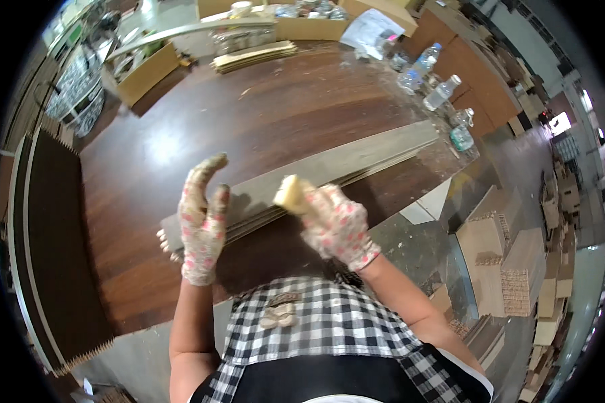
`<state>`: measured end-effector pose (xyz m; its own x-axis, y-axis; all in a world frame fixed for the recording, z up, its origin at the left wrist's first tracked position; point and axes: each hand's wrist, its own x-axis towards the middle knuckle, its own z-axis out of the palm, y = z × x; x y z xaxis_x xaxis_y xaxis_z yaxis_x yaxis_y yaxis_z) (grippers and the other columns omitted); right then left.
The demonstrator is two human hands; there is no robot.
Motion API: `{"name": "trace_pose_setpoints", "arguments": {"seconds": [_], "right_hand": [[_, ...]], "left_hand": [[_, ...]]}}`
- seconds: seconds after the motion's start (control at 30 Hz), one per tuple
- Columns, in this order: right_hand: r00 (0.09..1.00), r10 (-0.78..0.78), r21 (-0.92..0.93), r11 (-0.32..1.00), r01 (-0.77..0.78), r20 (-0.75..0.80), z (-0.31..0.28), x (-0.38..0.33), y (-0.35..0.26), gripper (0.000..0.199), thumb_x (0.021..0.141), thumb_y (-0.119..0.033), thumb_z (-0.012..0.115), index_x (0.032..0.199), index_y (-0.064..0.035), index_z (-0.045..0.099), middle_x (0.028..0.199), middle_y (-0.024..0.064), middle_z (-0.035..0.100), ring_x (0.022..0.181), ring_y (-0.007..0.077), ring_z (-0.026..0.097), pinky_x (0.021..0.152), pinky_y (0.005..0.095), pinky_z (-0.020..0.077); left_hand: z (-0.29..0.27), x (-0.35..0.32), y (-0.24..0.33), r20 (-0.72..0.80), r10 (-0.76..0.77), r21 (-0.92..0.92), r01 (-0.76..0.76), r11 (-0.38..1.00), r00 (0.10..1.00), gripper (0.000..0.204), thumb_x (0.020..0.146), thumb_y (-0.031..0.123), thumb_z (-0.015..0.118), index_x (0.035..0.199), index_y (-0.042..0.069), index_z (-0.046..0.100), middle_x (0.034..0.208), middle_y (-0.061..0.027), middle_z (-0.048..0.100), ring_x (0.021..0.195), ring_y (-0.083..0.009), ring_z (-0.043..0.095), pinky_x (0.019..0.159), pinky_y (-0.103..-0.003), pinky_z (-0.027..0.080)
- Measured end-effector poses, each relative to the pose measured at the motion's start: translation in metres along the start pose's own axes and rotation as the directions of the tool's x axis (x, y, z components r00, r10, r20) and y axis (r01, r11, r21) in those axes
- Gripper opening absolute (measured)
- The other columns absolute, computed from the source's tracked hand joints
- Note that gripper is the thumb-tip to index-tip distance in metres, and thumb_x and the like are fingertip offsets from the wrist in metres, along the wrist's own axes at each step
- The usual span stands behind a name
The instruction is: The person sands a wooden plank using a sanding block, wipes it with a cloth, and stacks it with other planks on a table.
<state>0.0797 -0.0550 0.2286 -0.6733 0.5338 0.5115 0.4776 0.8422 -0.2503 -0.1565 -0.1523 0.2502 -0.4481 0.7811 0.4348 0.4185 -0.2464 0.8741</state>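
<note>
A stack of long, thin grey boards [343, 158] lies slantwise across the brown table [249, 121], with small pale pegs or teeth showing at its left end. My left hand [202, 225], in a white glove with pink dots, is raised by that left end. Its thumb and fingers are apart, with nothing between them. My right hand [339, 225], gloved alike, is closed around a small pale yellow block [290, 194] that looks like a sponge or a brush head. This block is slightly blurred and sits just over the near edge of the boards.
Dark panels [60, 248] are stacked at the left. Several plastic bottles [442, 93] line the table's right edge. At the back are thin wooden strips [254, 56] and a cardboard box [146, 75]. Board stacks [523, 272] stand on the floor to the right.
</note>
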Motion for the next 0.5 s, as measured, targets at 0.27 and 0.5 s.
{"name": "trace_pose_setpoints", "arguments": {"seconds": [0.27,0.5], "right_hand": [[0.850,0.511,-0.029,0.855,-0.518,-0.131,-0.089,-0.052,0.225,0.049,0.084,-0.022,0.074,0.130,-0.0079,0.062,0.106,0.0125,0.067,0.081,0.0291,0.070,0.066,0.0383,0.0580],[0.947,0.263,-0.363,0.877,-0.314,-0.184,-0.103,-0.057,0.295,0.051,0.088,-0.031,0.067,0.136,-0.0135,0.061,0.121,0.0172,0.067,0.097,0.0366,0.070,0.082,0.0433,0.0588]], "left_hand": [[0.062,0.011,0.002,0.133,-0.069,0.474,-0.002,0.880,0.989,0.033,0.094,0.016,0.063,0.123,0.002,0.064,0.115,-0.0150,0.067,0.113,-0.0317,0.061,0.101,-0.041,0.045],[0.064,0.007,0.019,0.154,-0.166,0.610,0.038,0.792,0.974,0.029,0.095,0.008,0.060,0.122,0.002,0.066,0.118,-0.0126,0.064,0.111,-0.0268,0.060,0.100,-0.037,0.045]]}}
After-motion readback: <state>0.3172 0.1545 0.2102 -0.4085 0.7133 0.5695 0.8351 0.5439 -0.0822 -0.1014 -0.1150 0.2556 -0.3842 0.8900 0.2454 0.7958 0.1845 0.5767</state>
